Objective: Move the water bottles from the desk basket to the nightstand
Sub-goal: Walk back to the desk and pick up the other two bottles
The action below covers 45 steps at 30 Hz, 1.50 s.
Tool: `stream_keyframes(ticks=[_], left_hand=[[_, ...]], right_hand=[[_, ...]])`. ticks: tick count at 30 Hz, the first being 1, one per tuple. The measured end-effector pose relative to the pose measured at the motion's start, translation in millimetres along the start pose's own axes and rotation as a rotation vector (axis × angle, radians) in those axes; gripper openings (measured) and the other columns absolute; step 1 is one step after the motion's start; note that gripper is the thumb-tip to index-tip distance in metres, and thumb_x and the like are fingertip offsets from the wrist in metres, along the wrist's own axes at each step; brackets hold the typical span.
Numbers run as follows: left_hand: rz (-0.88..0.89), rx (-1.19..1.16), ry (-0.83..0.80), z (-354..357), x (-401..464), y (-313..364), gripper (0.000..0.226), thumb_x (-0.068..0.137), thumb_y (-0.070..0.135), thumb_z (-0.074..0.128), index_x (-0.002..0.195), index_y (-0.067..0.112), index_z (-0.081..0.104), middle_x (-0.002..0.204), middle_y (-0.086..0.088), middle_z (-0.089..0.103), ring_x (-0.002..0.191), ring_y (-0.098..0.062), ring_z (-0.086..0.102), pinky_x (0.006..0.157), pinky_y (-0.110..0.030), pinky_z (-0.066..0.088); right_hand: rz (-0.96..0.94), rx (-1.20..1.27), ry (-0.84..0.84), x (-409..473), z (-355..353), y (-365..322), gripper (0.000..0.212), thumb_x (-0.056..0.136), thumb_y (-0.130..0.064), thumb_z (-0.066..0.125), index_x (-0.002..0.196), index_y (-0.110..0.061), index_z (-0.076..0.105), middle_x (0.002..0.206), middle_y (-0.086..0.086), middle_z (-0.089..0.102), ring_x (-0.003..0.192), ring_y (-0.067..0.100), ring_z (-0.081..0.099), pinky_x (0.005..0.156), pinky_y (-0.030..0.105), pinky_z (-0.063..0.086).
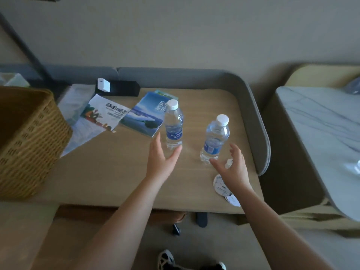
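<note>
I read this as the pick-up of both bottles, which stand upright on the wooden surface (pixel 109 172), already out of the wicker basket (pixel 29 137) at the left edge. My left hand (pixel 160 158) is spread wide, thumb and fingers splayed either side of the left bottle (pixel 174 125), close to its base, though I can't tell if skin touches plastic. My right hand (pixel 232 164) is likewise wide, fingers loosely arched just beside the right bottle (pixel 215 139), holding nothing. To do this well I'd wrap each bottle at the label, where the wall looks stiffest, rather than down at the ribbed foot, and close both hands evenly so neither bottle tips toward the brochure (pixel 144 115) behind. Both forearms reach forward and slightly inward, palms turned toward each other. The marble-topped piece (pixel 321 137) to the right is probably the nightstand, so I'd lift straight up first, then swing right over the padded rim (pixel 259 121).
</note>
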<state>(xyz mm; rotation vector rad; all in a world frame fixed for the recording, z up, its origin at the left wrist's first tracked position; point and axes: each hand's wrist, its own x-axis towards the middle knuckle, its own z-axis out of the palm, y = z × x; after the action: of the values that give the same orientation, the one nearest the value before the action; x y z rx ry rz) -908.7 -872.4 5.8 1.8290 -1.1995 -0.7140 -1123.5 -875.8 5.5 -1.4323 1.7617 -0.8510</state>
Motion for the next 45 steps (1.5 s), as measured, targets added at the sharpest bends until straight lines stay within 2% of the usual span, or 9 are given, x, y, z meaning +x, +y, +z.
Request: stream_keyframes(ticks=[9, 13, 17, 20, 25, 33, 36, 39, 45], left_hand=[[0.03, -0.285, 0.007, 16, 76, 36, 0.116, 0.062, 0.036, 0.088, 0.151, 0.027, 0.014, 0.15, 0.004, 0.033, 0.133, -0.004, 0.035, 0.105, -0.021, 0.028], [0.033, -0.323, 0.012, 21, 86, 39, 0.1, 0.065, 0.036, 0.087, 0.145, 0.033, 0.027, 0.133, 0.019, 0.038, 0.118, 0.009, 0.036, 0.095, -0.01, 0.028], [0.045, -0.292, 0.009, 20, 92, 34, 0.067, 0.065, 0.04, 0.085, 0.119, 0.033, 0.047, 0.107, 0.024, 0.054, 0.09, 0.024, 0.049, 0.07, 0.006, 0.033], [0.067, -0.266, -0.012, 18, 93, 29, 0.06, 0.065, 0.042, 0.085, 0.112, 0.034, 0.049, 0.1, 0.021, 0.059, 0.088, 0.021, 0.053, 0.067, 0.003, 0.037], [0.115, -0.224, -0.052, 17, 88, 25, 0.067, 0.063, 0.045, 0.084, 0.118, 0.026, 0.05, 0.107, 0.009, 0.064, 0.096, -0.003, 0.061, 0.082, -0.014, 0.045], [0.252, -0.162, -0.026, 1, 68, 42, 0.058, 0.062, 0.046, 0.084, 0.106, 0.023, 0.054, 0.097, 0.007, 0.066, 0.09, -0.012, 0.064, 0.082, -0.029, 0.052], [0.321, -0.146, -0.046, -4, 62, 60, 0.058, 0.062, 0.047, 0.084, 0.107, 0.023, 0.054, 0.095, 0.009, 0.065, 0.089, -0.008, 0.062, 0.078, -0.016, 0.047], [0.422, -0.169, -0.121, -4, 51, 84, 0.056, 0.062, 0.041, 0.086, 0.103, 0.023, 0.054, 0.089, 0.02, 0.061, 0.084, 0.009, 0.058, 0.074, -0.006, 0.04], [0.583, -0.279, -0.314, 18, 3, 131, 0.055, 0.063, 0.052, 0.078, 0.105, 0.024, 0.055, 0.091, 0.024, 0.06, 0.085, 0.009, 0.059, 0.071, -0.009, 0.046]], right_hand=[[-0.129, 0.227, 0.113, 29, 18, -39, 0.106, 0.063, -0.044, 0.083, 0.147, -0.035, 0.019, 0.147, -0.012, 0.036, 0.131, 0.006, 0.039, 0.108, 0.031, 0.036], [-0.14, 0.27, 0.148, 36, 20, -47, 0.1, 0.063, -0.048, 0.082, 0.142, -0.043, 0.022, 0.131, -0.023, 0.04, 0.114, -0.004, 0.048, 0.091, 0.015, 0.038], [-0.092, 0.248, 0.214, 41, 28, -48, 0.078, 0.064, -0.049, 0.081, 0.127, -0.047, 0.035, 0.115, -0.025, 0.054, 0.106, -0.011, 0.052, 0.079, 0.008, 0.039], [-0.067, 0.233, 0.253, 43, 34, -49, 0.071, 0.063, -0.051, 0.08, 0.118, -0.052, 0.035, 0.106, -0.029, 0.055, 0.099, -0.02, 0.049, 0.069, -0.001, 0.039], [-0.051, 0.224, 0.311, 44, 43, -52, 0.07, 0.063, -0.05, 0.08, 0.116, -0.055, 0.035, 0.104, -0.03, 0.055, 0.097, -0.018, 0.052, 0.071, -0.005, 0.036], [-0.05, 0.224, 0.374, 36, 36, -65, 0.067, 0.066, -0.046, 0.081, 0.118, -0.046, 0.038, 0.101, -0.027, 0.056, 0.097, -0.016, 0.053, 0.068, -0.001, 0.041], [-0.069, 0.249, 0.451, 26, 21, -72, 0.067, 0.067, -0.044, 0.081, 0.122, -0.034, 0.043, 0.101, -0.026, 0.056, 0.097, -0.019, 0.052, 0.069, -0.002, 0.04], [-0.076, 0.266, 0.508, 10, -5, -76, 0.066, 0.07, -0.041, 0.08, 0.124, -0.026, 0.045, 0.103, -0.02, 0.057, 0.1, -0.015, 0.053, 0.069, 0.001, 0.045], [-0.044, 0.265, 0.782, -37, -62, -64, 0.062, 0.073, -0.032, 0.079, 0.124, -0.015, 0.048, 0.111, -0.005, 0.061, 0.092, -0.009, 0.058, 0.073, 0.0, 0.043]])
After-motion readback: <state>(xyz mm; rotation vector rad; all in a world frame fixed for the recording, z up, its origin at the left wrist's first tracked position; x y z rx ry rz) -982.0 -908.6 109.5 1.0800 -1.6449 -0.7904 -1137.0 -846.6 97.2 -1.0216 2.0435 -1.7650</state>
